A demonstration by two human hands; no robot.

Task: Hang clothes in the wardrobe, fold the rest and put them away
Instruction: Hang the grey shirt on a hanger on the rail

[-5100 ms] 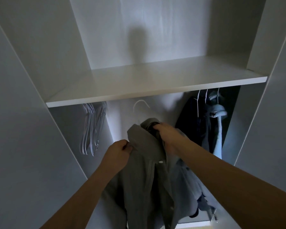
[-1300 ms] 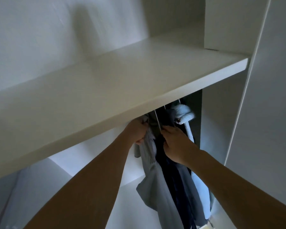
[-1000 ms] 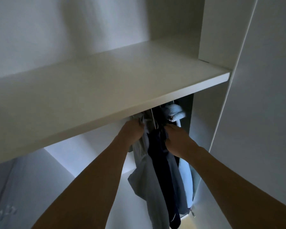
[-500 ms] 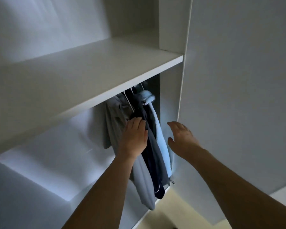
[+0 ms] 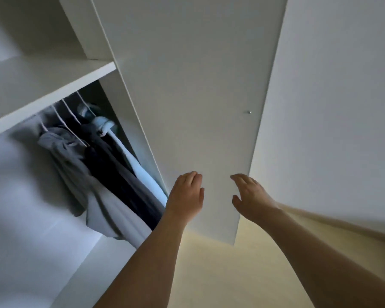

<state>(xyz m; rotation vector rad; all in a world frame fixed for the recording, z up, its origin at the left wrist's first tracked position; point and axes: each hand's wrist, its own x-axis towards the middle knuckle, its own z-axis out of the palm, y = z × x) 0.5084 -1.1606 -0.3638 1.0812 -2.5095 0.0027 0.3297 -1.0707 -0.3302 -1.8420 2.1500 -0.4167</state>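
Both the left hand (image 5: 185, 195) and right hand (image 5: 251, 197) are empty with fingers relaxed before the wardrobe door (image 5: 196, 103), hanging clothes (image 5: 102, 172) to their left.

Hanging clothes (image 5: 102, 174) motion-blurred, lower ends hidden behind left forearm (image 5: 151, 252). Hanger hooks' (image 5: 69, 110) tops hidden by shelf (image 5: 42, 85). Rail unseen.

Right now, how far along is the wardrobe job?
Done: grey shirt hangs on the rail beside the dark garment and light blue one. In hand: nothing; left hand and right hand open near the wardrobe door. Left: folding; no clothes for it in view.
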